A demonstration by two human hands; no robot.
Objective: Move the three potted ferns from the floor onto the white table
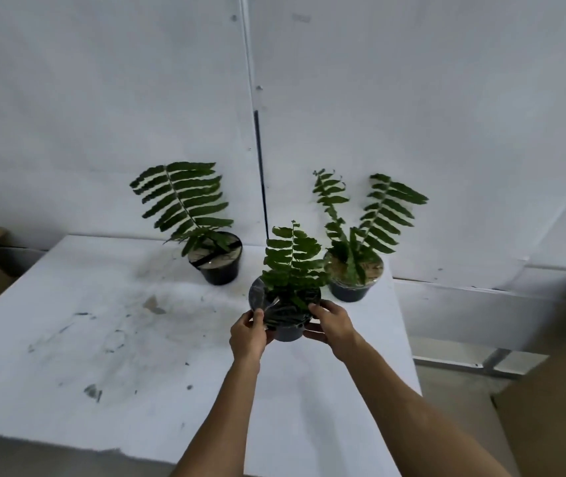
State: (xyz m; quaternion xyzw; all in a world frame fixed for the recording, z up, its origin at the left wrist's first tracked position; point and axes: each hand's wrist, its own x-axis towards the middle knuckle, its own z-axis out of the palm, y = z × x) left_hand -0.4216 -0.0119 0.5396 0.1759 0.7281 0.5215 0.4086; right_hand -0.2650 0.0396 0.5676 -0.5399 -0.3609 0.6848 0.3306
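- Setting down the third fern pot (286,313), left hand (248,335) and right hand (331,327) clasping its sides, over the white surface (102,339).
- Next likely: lower, then release.

Soft, even, slightly dim light leaves only faint shadows under the pots (220,270) on the table (68,304), while wide-angle distortion bends the edges and the whole view looks mildly blurred.

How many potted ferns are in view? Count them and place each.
3. One fern at the table's far left, one at far right, one in front between left hand and right hand. None appears hidden.
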